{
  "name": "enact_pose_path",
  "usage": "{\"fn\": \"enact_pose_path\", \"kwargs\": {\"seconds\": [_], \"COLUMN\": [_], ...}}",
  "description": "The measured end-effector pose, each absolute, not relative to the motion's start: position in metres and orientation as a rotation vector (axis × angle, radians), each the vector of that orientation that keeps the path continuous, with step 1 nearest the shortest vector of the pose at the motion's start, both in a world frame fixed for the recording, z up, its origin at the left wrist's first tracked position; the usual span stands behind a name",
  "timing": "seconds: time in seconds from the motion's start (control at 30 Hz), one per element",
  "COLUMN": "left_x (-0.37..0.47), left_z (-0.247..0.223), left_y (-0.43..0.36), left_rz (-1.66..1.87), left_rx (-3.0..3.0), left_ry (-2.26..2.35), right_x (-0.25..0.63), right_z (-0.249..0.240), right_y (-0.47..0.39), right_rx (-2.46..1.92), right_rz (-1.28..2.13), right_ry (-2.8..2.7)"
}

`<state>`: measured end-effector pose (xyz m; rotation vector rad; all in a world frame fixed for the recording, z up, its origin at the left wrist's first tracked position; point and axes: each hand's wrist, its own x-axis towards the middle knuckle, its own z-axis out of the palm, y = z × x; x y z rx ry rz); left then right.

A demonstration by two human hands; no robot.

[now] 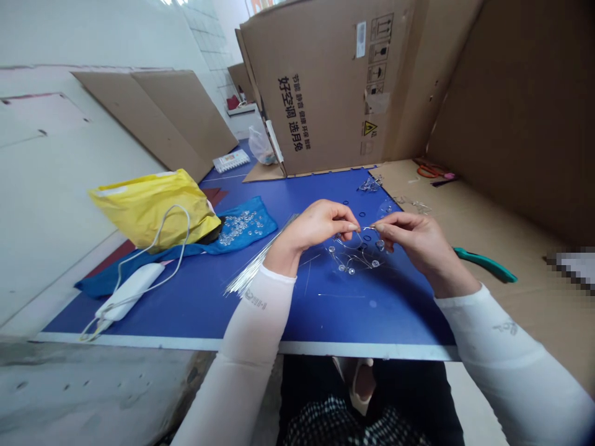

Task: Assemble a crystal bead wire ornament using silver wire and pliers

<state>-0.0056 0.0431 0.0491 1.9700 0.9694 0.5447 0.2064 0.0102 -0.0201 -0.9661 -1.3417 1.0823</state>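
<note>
— What are those fingers doing?
— Left hand (316,228) and right hand (413,238) each pinch shut on the beaded wire piece (357,251), stretched between the fingertips, probably for tension. Spare wires (255,266) lie beside the left wrist.

The blue board (325,310) looks smooth and matt — on it, between the fingertips of the left hand (320,226) and the right hand (413,238), sits a beaded wire piece (356,254) of thin shiny metal and clear glossy beads. Left of the board's middle lie a bundle of bright metal wires (255,266), a crinkled glossy yellow plastic bag (153,207) and a smooth white plastic device (130,291) with its cord. Behind and right of the board stands dull, rough brown cardboard (325,80) — both sleeves (260,347) are pale, soft-looking cloth.
</note>
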Motion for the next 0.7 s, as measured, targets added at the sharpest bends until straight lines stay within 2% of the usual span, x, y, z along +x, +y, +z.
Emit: {"fn": "enact_pose_path", "kwargs": {"seconds": [0.27,0.7], "left_x": [-0.0083,-0.0095], "left_z": [0.0503,0.0446], "left_y": [0.043,0.0494], "left_rz": [0.527,0.716], "left_rx": [2.05,1.954], "left_ry": [0.951,1.037], "right_x": [0.2033,0.2095], "right_z": [-0.0196,-0.0224], "right_y": [0.0099,0.0143], "right_rx": [-0.948,-0.893], "right_rz": [1.148,1.301], "right_ry": [-1.309,-1.094]}}
